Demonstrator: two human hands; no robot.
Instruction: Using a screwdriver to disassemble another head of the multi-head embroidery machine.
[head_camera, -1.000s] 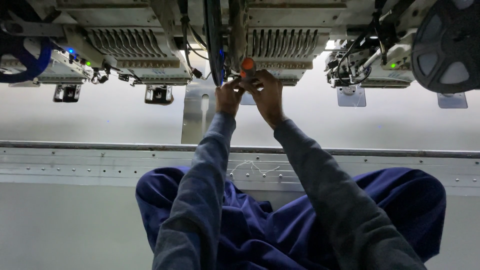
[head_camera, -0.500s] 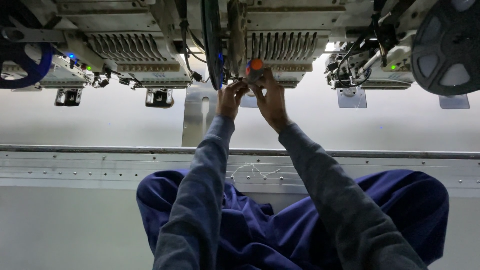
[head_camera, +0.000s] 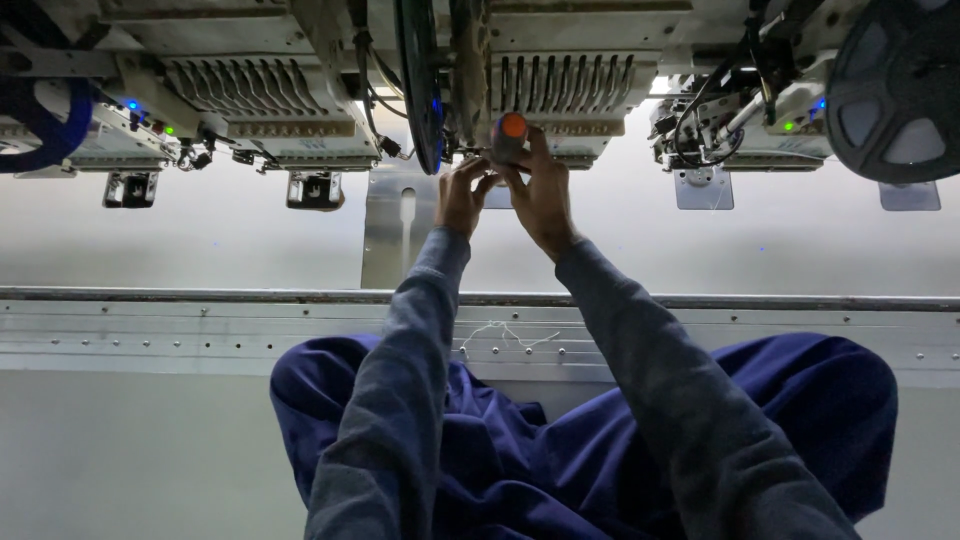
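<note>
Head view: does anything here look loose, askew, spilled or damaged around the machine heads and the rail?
One small oddity: a loose bit of white thread lies tangled on the metal rail between the two sleeves. Otherwise nothing stands out. Both hands, left hand and right hand, are up at the orange-capped tool under the embroidery head.

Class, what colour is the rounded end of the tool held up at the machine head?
Orange, on a dark handle, gripped by the right hand; head view.
</note>
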